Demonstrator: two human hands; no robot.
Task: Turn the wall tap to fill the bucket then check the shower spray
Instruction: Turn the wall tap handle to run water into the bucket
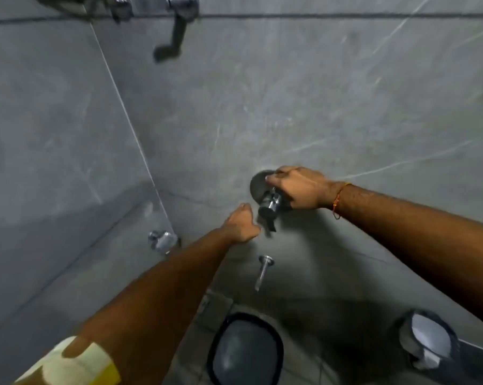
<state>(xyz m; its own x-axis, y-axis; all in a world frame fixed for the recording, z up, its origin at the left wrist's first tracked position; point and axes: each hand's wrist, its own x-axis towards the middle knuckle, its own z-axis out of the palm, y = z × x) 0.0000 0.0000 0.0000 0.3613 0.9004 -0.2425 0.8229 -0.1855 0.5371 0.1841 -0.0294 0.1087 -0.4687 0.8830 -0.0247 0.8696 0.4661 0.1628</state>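
Right hand [298, 188] wraps its fingers around the chrome wall tap [268, 202] on the grey tiled wall [318, 93]. Left hand [241, 223], fingers curled shut, pinches the tap's lower lever. Dark round bucket [244, 351] stands on the floor directly below.

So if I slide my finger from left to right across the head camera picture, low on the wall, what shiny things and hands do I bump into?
Corner tap → left hand → wall tap → right hand → red wrist thread.
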